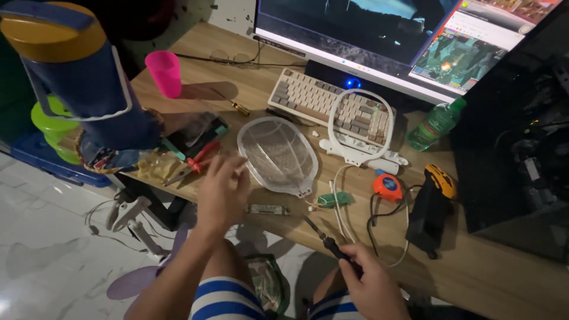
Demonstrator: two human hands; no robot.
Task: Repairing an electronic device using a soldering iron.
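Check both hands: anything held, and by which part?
Right hand grips a soldering iron by its dark handle, tip pointing up-left. Left hand hovers by the mesh racket head; any hold cannot be told.

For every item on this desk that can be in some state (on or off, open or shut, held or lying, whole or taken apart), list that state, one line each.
monitor: on.
soldering iron: held in right hand.
left hand: closed, at mesh paddle's edge.
mesh paddle: lying flat, out of its frame.
white frame: empty, resting on keyboard.
red pliers: lying, jaws closed.
green bottle: capped, lying.
pink cup: upright.
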